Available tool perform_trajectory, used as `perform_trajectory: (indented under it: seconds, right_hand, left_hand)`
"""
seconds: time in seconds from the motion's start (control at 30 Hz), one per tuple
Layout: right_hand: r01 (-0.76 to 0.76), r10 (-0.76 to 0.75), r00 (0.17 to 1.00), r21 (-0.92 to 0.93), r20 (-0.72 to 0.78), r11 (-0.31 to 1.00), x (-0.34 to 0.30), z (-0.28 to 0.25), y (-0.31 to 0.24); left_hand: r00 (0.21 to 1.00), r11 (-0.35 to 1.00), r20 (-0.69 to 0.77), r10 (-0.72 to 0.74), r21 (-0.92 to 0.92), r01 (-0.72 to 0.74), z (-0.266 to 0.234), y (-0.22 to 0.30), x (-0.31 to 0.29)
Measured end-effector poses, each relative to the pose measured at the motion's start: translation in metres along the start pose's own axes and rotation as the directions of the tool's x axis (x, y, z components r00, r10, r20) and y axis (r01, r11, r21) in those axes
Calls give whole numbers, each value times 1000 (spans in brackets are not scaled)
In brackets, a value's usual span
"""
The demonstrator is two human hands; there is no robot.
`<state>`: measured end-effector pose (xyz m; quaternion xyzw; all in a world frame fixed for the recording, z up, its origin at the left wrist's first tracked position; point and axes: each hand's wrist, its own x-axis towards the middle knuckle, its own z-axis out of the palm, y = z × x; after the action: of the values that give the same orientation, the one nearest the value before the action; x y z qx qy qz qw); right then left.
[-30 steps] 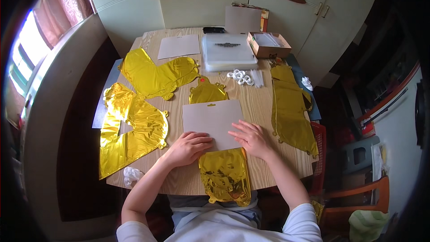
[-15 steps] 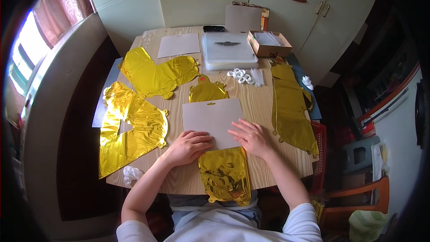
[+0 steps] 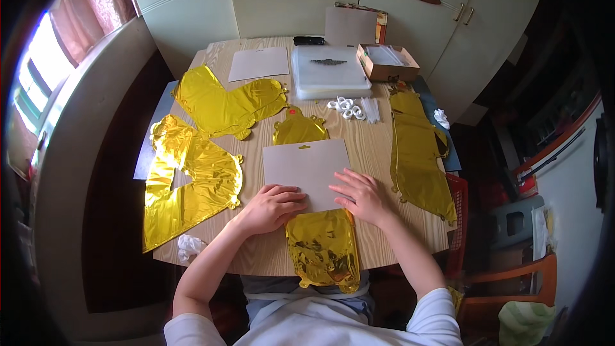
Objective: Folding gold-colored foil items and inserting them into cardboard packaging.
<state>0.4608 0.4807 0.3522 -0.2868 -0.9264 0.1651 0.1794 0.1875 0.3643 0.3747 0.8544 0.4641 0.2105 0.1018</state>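
A pale card (image 3: 306, 170) with a hanging slot at its far edge lies over a gold foil balloon (image 3: 322, 247), whose middle it hides. The balloon's scalloped far end shows beyond the card, and its crinkled near end hangs over the table's front edge. My left hand (image 3: 274, 208) rests palm down on the card's near left corner, fingers stretched out and lying close together. On the near right part of the card, my right hand (image 3: 364, 197) presses flat with its fingers spread. Neither hand grips anything.
More flat gold foil balloons lie left (image 3: 192, 179), far left (image 3: 224, 106) and right (image 3: 419, 154). Farther back are a second card (image 3: 259, 64), clear plastic bags (image 3: 330, 74), white ribbon rings (image 3: 346, 107), thin clear straws (image 3: 370, 110) and a cardboard box (image 3: 387, 64). Crumpled white tissue (image 3: 190, 248) sits front left.
Both hands stay on the card in nearly the same pose. The whole view has shifted very slightly; nothing is taken up or let go.
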Motion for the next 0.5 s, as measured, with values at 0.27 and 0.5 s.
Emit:
perform_trajectory:
  seconds: [0.27, 0.5]
  right_hand:
    - [290, -274, 853, 32, 444, 956, -49, -62, -43]
    - [496, -430, 831, -120, 353, 860, -94, -38, -65]
  left_hand:
    - [1000, 1000, 7, -13, 8, 13, 1, 1, -3]
    - [1000, 1000, 20, 2, 24, -3, 1, 0, -2]
